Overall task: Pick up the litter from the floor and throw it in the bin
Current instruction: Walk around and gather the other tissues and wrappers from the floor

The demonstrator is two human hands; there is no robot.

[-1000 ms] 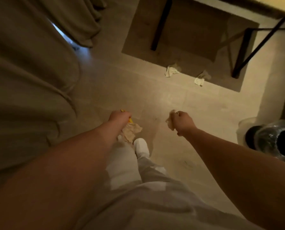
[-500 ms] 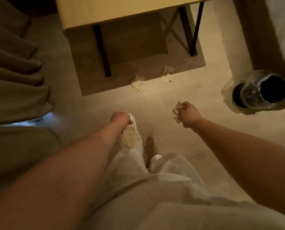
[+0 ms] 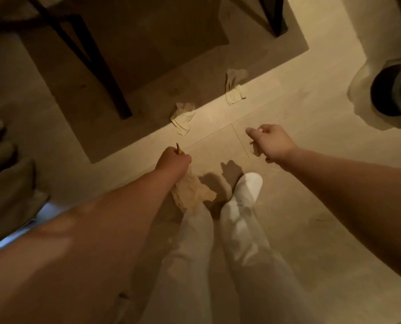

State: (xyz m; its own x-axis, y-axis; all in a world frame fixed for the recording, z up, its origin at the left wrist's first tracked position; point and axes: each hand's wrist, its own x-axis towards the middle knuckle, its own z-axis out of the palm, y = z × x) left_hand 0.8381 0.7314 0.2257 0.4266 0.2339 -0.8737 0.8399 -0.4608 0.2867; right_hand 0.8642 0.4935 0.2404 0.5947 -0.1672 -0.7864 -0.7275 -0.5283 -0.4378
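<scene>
My left hand [image 3: 173,157] is closed on a crumpled beige paper [image 3: 191,191] that hangs below the fist, and a thin yellow tip [image 3: 178,148] sticks out above it. My right hand [image 3: 273,141] is a fist on a small crumpled paper [image 3: 255,149], of which only a shadowed scrap shows. Two more crumpled papers lie on the floor at the edge of the table's shadow, one [image 3: 183,118] just beyond my left hand and one [image 3: 235,90] farther right. The bin [image 3: 358,90], lined with clear plastic, is at the right edge.
Black table legs [image 3: 96,66] stand at the upper left, and another leg [image 3: 274,17] at the top right. Folds of curtain [image 3: 5,174] hang at the left. My foot in a white sock [image 3: 248,185] stands between my hands.
The view has moved closer to the two papers on the floor, and the bin has slid to the right edge. Both hands stay closed on their papers.
</scene>
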